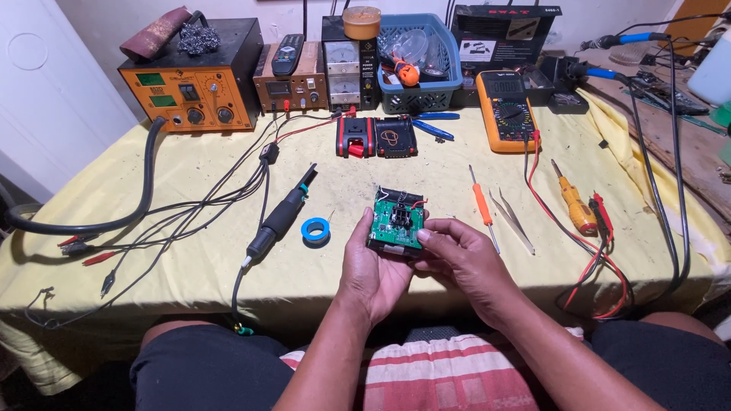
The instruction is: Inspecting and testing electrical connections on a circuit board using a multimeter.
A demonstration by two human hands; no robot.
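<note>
Both hands hold one battery pack (397,221) just above the near edge of the yellow table cover (190,274). The left hand (371,266) cradles the pack from below and from its left side, fingers curled around it. The right hand (464,259) grips the right edge, thumb (435,237) on the green circuit board (397,222). The pack's long axis runs away from the person; both hands are equally near. Behind it lie a red-and-black casing (376,137), an orange square-fronted station (190,91) and a yellow meter (506,110). A blue tape roll (315,230) sits just left.
</note>
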